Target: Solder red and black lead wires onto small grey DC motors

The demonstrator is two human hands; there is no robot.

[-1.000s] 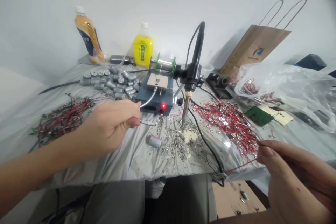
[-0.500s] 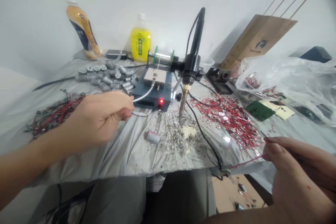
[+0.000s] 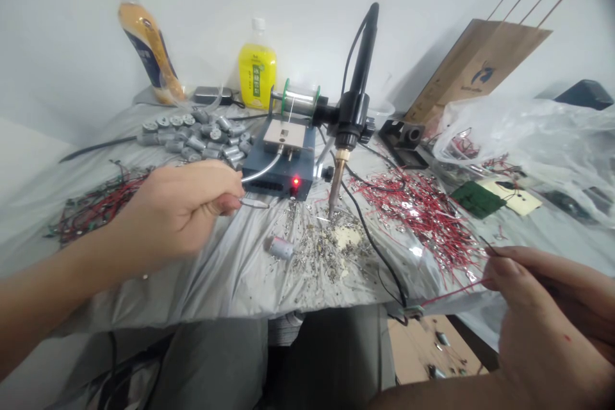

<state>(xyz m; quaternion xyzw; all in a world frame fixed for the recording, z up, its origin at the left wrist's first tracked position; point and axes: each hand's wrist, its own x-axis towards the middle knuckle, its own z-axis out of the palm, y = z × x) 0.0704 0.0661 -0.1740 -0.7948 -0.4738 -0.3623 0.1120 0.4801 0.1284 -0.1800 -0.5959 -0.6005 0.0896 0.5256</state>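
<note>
My left hand (image 3: 173,205) is closed around a curved silver tube (image 3: 264,170) that runs out of a blue solder feeder (image 3: 273,187) with a red light lit. A thin pale tip (image 3: 254,203) sticks out below those fingers. My right hand (image 3: 533,295) pinches a red wire (image 3: 451,293), whose far end meets a small green part (image 3: 414,312) at the table's front edge. A short dark wire end (image 3: 486,241) pokes up from the same fingers. Between the hands, a soldering iron (image 3: 337,182) hangs tip down in a black holder, over scattered solder bits (image 3: 331,243).
Grey motors (image 3: 202,138) are heaped behind my left hand, and one motor (image 3: 281,248) lies alone in front. Red wires (image 3: 423,218) are piled on the right, more wires (image 3: 106,205) on the left. Two bottles, a paper bag (image 3: 475,70) and a plastic bag (image 3: 528,134) stand behind.
The camera view has shifted slightly. Both hands keep their grips, and the red wire and the tube stay about where they were.
</note>
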